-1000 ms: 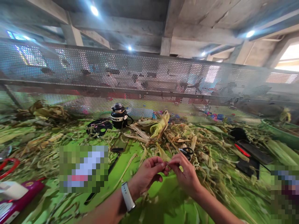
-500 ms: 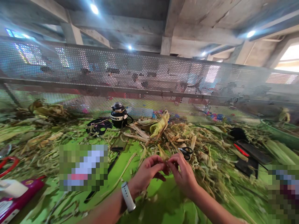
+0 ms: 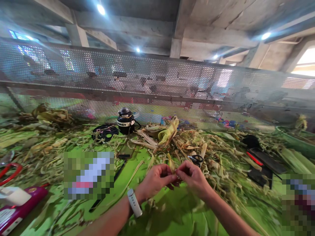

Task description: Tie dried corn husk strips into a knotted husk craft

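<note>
My left hand (image 3: 159,179), with a white band on its wrist, is closed in a pinch over the green table (image 3: 172,219). Fingertips of my right hand (image 3: 190,175) meet it, also pinched. Between them is a small piece of yellowish husk (image 3: 171,163), its pointed end rising above the fingers; the part inside the fingers is mostly hidden. Black-handled scissors (image 3: 197,159) lie just beyond my right hand. A heap of dry corn husks (image 3: 169,132) spreads out behind both hands.
A black jar (image 3: 125,121) stands at the back beside a black disc (image 3: 105,132). Red-handled scissors (image 3: 11,173) and a magenta device (image 3: 27,208) lie left. At right are a dark flat tool (image 3: 268,159) and a green basin (image 3: 295,139). A perforated metal screen (image 3: 157,85) runs behind.
My fingertips have come closer together around the small piece, and my left thumb now reaches toward my right fingers. My left wrist has turned slightly. The view has shifted a little.
</note>
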`<state>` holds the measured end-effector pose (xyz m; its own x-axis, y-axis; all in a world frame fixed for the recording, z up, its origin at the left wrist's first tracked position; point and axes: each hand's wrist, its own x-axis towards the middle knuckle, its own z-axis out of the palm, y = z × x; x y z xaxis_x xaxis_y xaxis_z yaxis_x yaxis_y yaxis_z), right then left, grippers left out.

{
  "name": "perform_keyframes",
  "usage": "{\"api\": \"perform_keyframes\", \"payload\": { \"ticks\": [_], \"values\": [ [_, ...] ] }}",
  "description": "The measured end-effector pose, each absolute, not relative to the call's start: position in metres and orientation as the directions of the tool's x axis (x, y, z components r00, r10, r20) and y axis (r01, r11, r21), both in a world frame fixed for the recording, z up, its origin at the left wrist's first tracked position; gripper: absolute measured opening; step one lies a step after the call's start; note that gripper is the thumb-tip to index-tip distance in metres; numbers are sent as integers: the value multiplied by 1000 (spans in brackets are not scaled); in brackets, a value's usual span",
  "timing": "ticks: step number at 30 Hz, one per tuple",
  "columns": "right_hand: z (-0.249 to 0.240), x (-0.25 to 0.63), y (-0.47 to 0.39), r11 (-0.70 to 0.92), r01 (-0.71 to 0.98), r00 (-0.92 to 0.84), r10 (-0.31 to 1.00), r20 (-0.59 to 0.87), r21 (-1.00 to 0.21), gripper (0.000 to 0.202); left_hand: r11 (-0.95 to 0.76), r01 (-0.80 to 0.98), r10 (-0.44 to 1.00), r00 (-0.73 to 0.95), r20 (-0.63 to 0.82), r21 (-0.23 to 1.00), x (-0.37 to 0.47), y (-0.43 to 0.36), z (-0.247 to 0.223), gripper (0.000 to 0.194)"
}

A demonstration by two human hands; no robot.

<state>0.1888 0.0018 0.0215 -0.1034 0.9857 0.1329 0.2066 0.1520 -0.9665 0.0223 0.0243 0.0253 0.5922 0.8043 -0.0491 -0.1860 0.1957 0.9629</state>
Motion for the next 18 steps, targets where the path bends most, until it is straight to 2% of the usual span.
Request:
{"api": "perform_keyframes", "payload": {
  "ticks": [6, 9, 14, 18],
  "values": [
    [22, 189, 3, 162, 169, -72, 986, 151, -972, 38, 201, -206, 798, 602, -38, 958, 20, 25, 27, 30],
    [25, 192, 1, 160, 166, -128, 982, 140, -973, 38, 238, -226, 787, 615, -51, 945, 19, 26, 28, 31],
    [27, 196, -2, 148, 249, -261, 962, 81, -957, 40, 322, -238, 757, 645, -98, 917, 20, 24, 29, 34],
    [25, 195, -2, 205, 333, -237, 963, 129, -920, 41, 351, -270, 766, 634, -109, 896, 21, 24, 28, 35]
  ]
}}
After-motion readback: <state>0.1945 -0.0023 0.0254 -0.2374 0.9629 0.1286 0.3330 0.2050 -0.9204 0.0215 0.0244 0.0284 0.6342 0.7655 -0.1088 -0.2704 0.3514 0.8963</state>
